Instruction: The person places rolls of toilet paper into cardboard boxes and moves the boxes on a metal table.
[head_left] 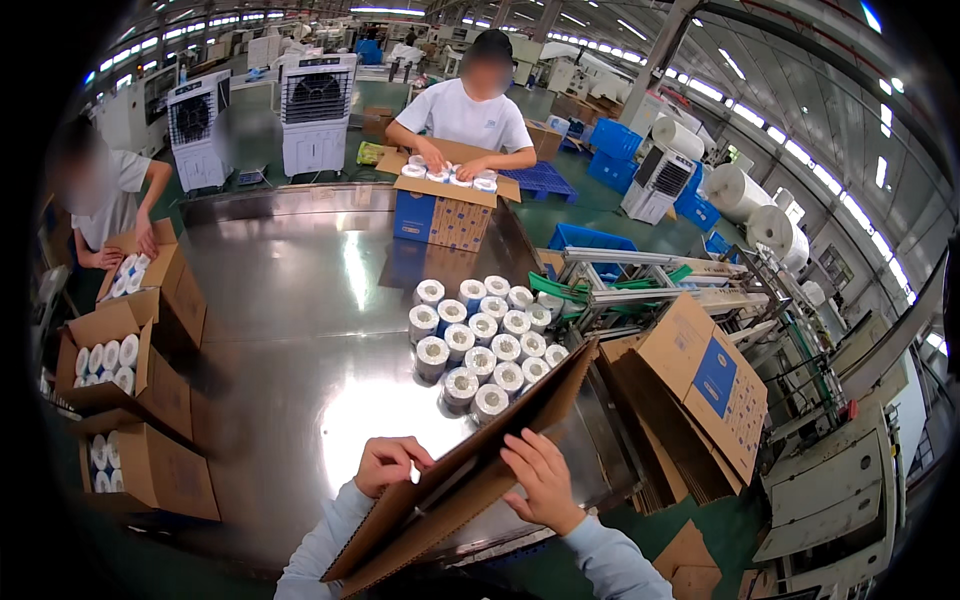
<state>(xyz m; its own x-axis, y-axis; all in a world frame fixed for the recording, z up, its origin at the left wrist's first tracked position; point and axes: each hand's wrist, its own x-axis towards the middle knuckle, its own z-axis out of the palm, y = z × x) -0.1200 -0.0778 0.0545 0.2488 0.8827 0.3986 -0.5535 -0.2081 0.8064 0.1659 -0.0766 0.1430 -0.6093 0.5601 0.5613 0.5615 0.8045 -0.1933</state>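
Note:
A partly flattened brown cardboard box (470, 455) stands tilted in front of me, with a narrow gap between its panels. My left hand (390, 465) is closed at its left panel, fingers curled and thumb by the edge. On the other side, my right hand (543, 482) grips the right panel, its fingers lying along the cardboard and its thumb lower down. Just beyond the box, several wrapped white rolls (483, 330) stand upright in a cluster on the shiny metal table (290, 300).
Across the table a person packs rolls into a printed carton (443, 215). Another person at the left handles an open box (175, 285); more filled boxes (165, 385) stand below it. Flattened cartons (695, 390) lean at the right beside a conveyor machine (650, 285).

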